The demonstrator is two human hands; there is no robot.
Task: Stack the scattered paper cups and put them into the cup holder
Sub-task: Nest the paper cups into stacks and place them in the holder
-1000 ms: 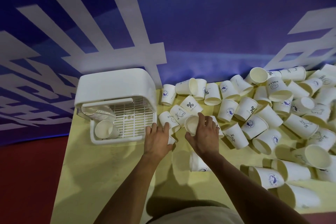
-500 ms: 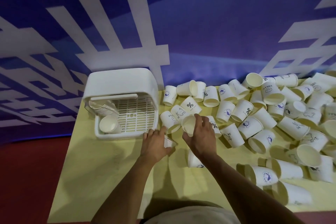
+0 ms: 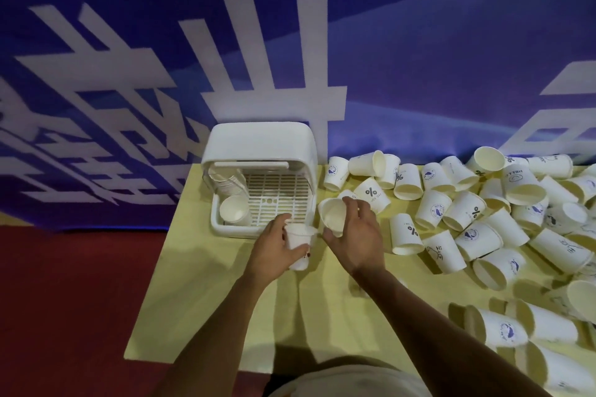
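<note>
Left hand (image 3: 274,251), centre frame, fingers curled round an upright paper cup (image 3: 298,240), mouth up, just in front of the cup holder (image 3: 258,142). Right hand (image 3: 354,235) is just beside it, fingers and thumb pinching a second cup (image 3: 332,216), tilted with its mouth toward the camera. The two cups are close; touching or not, can't tell. The holder is white and hooded, above the hands at the table's upper-left corner. Inside it on the left lies a stack of cups (image 3: 225,182), with one more cup (image 3: 233,213) at the front. Loose cups (image 3: 467,213) are heaped across the right half of the yellow table (image 3: 209,300), most on their sides. Blue backdrop (image 3: 419,58) with white characters fills the top, red floor (image 3: 64,300) at lower left.
</note>
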